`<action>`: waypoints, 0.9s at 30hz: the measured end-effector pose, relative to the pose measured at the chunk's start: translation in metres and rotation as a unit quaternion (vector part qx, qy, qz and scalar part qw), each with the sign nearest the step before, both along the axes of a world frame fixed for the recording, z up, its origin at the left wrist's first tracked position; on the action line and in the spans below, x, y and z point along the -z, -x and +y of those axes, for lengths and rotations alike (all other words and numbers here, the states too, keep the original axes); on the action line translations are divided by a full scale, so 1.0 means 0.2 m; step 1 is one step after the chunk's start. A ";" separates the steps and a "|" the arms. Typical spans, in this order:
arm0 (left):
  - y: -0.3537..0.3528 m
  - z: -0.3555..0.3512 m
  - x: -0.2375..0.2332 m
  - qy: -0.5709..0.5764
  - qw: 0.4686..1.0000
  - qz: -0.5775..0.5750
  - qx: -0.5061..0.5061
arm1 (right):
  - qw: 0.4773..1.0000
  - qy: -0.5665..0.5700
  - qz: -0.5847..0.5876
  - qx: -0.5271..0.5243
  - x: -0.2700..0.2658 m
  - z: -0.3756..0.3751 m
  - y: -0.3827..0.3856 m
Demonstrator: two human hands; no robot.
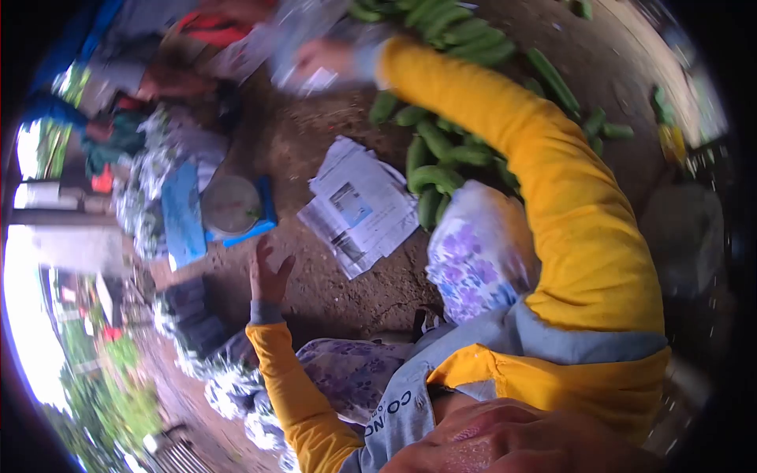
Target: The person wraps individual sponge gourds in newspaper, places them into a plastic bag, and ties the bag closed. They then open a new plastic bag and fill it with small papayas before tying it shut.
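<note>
My left hand (270, 276) is open with its fingers apart, just below a round scale pan (231, 206) on a blue base. Farther forward, my right hand (325, 63) is smeared by motion and appears closed on a clear plastic bag (296, 35). Between the hands, printed paper sheets (363, 209) lie on the dirt floor. Long green vegetables (441, 146) are piled beyond the paper, under and beside my right forearm. My knees are covered by floral cloth (477, 252).
Another person's hand (169, 83) shows at the upper left, beside red cloth. Packed plastic bags (150, 185) stand left of the scale, near a blue board (183, 213). More green vegetables (554, 79) lie right of my right arm. A pale bag (682, 236) is at the far right.
</note>
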State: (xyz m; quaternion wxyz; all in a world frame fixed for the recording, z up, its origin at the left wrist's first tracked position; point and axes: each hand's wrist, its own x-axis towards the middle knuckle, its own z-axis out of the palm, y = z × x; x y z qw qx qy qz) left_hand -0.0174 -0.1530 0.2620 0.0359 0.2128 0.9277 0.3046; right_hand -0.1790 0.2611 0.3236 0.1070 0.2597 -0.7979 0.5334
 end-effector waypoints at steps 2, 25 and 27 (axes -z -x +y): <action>-0.06 0.20 -0.13 -0.001 0.990 0.140 -0.001 | 0.985 -0.048 -0.060 -0.156 0.00 -0.45 -0.29; -0.31 0.25 -0.33 -0.464 0.864 -0.131 -0.147 | 0.899 0.200 -0.387 0.043 0.19 -1.09 -0.33; -0.36 0.28 -0.36 -0.498 0.840 -0.152 -0.150 | 0.886 0.224 -0.402 0.052 0.18 -1.11 -0.32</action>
